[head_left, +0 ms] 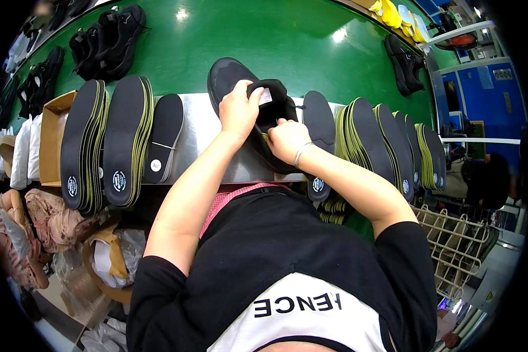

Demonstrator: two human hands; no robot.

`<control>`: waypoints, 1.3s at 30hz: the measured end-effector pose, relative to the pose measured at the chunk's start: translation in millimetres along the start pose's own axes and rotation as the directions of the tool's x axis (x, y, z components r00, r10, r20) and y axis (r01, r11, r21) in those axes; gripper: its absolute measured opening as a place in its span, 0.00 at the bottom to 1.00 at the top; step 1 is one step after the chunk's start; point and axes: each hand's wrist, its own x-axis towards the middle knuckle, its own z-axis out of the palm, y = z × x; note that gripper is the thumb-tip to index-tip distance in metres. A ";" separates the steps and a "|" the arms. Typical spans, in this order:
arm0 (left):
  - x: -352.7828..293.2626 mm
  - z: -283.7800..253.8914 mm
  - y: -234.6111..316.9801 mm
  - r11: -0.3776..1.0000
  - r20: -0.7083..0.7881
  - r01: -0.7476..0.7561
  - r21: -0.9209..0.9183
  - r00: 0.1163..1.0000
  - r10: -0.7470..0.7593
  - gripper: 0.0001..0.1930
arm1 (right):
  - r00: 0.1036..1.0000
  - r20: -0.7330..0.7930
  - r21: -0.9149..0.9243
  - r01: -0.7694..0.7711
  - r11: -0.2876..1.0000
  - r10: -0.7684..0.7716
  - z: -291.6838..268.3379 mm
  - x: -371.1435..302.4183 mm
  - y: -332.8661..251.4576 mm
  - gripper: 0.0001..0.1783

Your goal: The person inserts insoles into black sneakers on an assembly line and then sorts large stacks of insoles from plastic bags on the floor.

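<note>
A black shoe lies on a metal plate in front of me, its toe pointing away to the left. My left hand is closed on the shoe's upper beside the opening, with the thumb by the raised tongue. My right hand has its curled fingers at the shoe's opening; the fingertips are partly hidden. Next to them shows a yellow-green sliver of an insole. Right of the shoe lies a dark insole, partly under my right wrist.
Stacked insoles stand at left and right, with a shorter stack near the shoe. More black shoes stand on the green table at far left and far right. A cardboard box and a wire rack flank me.
</note>
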 end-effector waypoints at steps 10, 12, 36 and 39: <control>1.5 5.9 -8.2 0.998 -0.026 -0.041 -0.053 0.999 0.039 0.13 | 0.998 0.066 0.084 -0.019 0.996 0.014 14.0 7.3 3.6 0.11; 0.8 6.6 -8.6 0.997 -0.042 -0.042 -0.057 0.998 0.040 0.13 | 1.000 0.012 0.145 -0.011 0.989 0.010 15.9 3.7 5.9 0.11; -0.2 3.4 -11.7 0.996 -0.009 -0.050 -0.073 0.999 0.050 0.13 | 0.730 0.659 -0.066 0.294 0.953 -0.179 -22.0 9.0 5.3 0.17; -1.1 4.0 -11.4 0.994 -0.014 -0.055 -0.090 0.998 0.054 0.13 | 0.607 0.782 0.017 0.207 0.978 -0.142 -55.4 -4.1 -0.5 0.23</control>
